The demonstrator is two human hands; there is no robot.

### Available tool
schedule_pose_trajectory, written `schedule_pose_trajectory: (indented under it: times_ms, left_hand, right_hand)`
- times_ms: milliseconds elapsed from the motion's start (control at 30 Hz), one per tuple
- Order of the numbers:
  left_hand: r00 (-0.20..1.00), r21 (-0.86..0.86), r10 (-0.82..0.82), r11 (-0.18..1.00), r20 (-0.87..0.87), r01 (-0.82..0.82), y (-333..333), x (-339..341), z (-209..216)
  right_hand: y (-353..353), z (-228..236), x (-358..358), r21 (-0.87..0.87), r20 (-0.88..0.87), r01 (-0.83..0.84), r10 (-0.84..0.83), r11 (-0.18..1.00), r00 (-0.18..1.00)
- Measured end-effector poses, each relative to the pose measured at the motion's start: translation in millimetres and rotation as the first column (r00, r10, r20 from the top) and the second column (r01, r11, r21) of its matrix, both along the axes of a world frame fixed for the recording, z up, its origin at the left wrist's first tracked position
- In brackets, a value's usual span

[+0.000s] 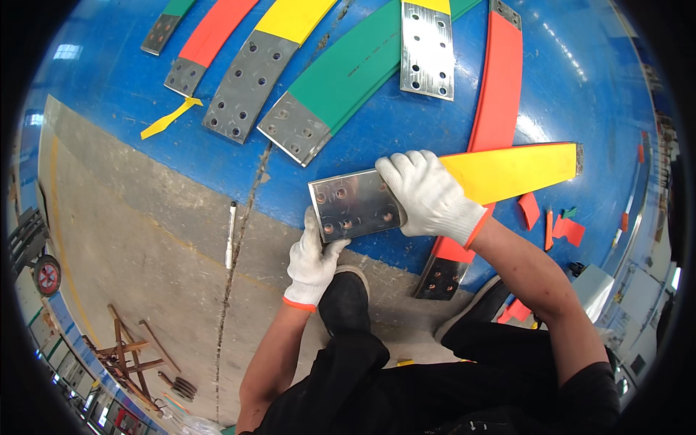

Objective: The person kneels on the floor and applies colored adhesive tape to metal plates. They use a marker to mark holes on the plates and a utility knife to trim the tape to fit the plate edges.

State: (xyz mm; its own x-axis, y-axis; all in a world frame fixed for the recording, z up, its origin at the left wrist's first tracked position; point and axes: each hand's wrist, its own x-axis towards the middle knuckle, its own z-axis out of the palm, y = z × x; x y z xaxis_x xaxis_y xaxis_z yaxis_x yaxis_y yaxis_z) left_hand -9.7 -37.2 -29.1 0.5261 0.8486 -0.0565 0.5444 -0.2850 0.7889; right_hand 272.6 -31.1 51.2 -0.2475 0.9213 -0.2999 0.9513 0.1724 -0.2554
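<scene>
A yellow-sleeved busbar (515, 172) lies slanted across a red-sleeved busbar (496, 87); its bare metal end, with several copper-edged holes, points toward the left. My right hand (429, 190), in a white knitted glove with an orange cuff, is wrapped over the bar where the yellow sleeve meets the metal. In a matching glove, my left hand (313, 259) grips the near left corner of that metal end, thumb and fingers at its edge. Further off, a green-sleeved busbar (348, 76) lies with its drilled end toward me.
More sleeved busbars (250, 80) fan out on the blue floor (174, 145). A yellow scrap (170, 119) and a white marker pen (231, 235) lie at left. Red offcuts (569, 230) and an orange cutter-like stick (549, 229) are at right. A wooden frame (130, 351) stands lower left.
</scene>
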Motion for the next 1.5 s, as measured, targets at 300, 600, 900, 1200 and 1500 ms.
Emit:
schedule_pose_trajectory:
  times_ms: [300, 600, 900, 1200, 1500]
  left_hand:
    - [0.971, -0.294, 0.236, 0.927, -0.021, -0.232, 18.3, 22.6, 42.9]
    - [0.935, -0.107, 0.120, 0.981, -0.334, -0.164, 31.7, 28.0, 63.2]
    - [0.888, -0.098, 0.251, 0.946, -0.385, -0.310, 32.2, 37.3, 73.4]
    - [0.799, 0.054, 0.225, 0.970, -0.558, -0.236, 21.2, 57.1, 64.6]
    - [0.792, 0.025, 0.280, 0.948, -0.542, -0.317, 22.2, 51.0, 59.3]
  right_hand:
    - [-10.1, 31.8, 42.2, -0.026, -0.002, -0.035, 0.035, 0.999, 0.999]
    - [-99.2, 47.7, 166.3, -0.166, 0.369, 0.127, -0.058, 0.978, 0.928]
    - [-204.9, 55.1, 287.0, -0.076, 0.569, 0.604, -0.463, 0.794, 0.680]
    - [-196.8, 25.1, 363.6, -0.024, 0.547, 0.420, -0.339, 0.907, 0.765]
    - [-173.9, 21.5, 375.4, -0.110, 0.426, 0.273, -0.202, 0.956, 0.882]
